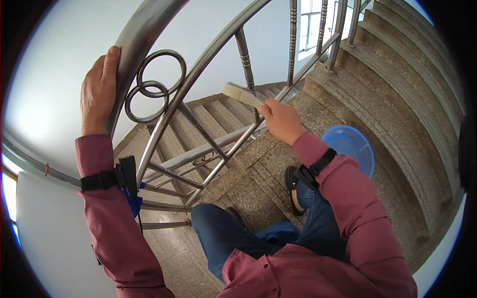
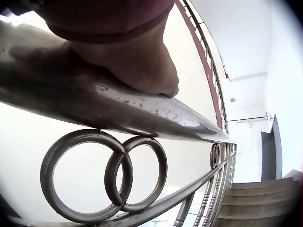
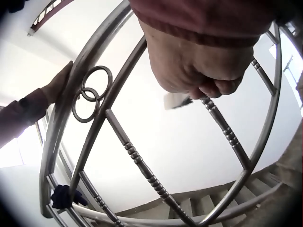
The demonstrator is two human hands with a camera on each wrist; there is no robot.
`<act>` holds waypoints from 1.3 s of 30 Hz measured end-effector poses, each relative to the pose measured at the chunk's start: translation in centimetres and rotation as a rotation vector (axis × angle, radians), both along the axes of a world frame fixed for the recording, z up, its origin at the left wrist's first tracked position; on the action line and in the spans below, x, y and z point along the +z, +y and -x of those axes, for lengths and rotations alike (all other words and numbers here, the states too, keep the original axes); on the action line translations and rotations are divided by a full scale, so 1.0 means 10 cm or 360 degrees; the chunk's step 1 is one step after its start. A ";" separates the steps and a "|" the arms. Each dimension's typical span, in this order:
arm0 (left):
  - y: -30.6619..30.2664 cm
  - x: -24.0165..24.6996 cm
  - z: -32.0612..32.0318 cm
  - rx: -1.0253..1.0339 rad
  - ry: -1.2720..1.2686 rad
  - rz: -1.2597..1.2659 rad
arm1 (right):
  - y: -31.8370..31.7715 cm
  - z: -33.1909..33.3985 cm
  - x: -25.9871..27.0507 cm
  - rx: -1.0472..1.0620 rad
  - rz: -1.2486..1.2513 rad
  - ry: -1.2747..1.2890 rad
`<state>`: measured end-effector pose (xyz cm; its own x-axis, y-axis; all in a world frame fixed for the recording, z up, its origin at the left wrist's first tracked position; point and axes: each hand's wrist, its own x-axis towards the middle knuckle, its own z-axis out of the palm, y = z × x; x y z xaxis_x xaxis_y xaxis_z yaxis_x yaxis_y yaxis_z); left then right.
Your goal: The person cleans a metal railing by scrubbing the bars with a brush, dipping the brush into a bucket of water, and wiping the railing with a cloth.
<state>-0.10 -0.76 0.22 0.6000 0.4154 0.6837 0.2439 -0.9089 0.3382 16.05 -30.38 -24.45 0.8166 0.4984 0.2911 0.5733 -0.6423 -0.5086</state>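
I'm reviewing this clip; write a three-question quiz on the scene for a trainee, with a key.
1. What is held in the right grip?
2. True or false: the nearest two rings below the handrail stand apart, with no overlap.
3. What does the left grip rest on?
A) the bucket
B) the handrail
C) a stair step

Key:
1. A brush.
2. False; they overlap.
3. B.
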 end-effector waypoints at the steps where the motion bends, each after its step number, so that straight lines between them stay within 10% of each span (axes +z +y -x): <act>1: 0.00 0.00 0.00 -0.0017 -0.0012 -0.0031 | -0.03 0.08 0.08 0.0001 -0.0272 0.0007; 9: 0.07 -0.02 0.00 -0.0030 -0.0029 -0.0087 | 0.11 0.25 0.02 -0.0027 -0.1436 0.0376; 11: 0.07 -0.02 0.00 -0.0035 -0.0046 -0.0086 | 0.19 0.28 0.03 -0.0183 -0.1838 0.1454; 20: 0.10 -0.03 -0.01 -0.0066 -0.0065 -0.0108 | 0.62 0.41 0.03 -0.0356 -0.1995 0.2247; 39: 0.11 -0.02 0.00 -0.0088 -0.0057 -0.0120 | 0.87 -0.02 -0.21 -0.0211 -0.2082 0.2365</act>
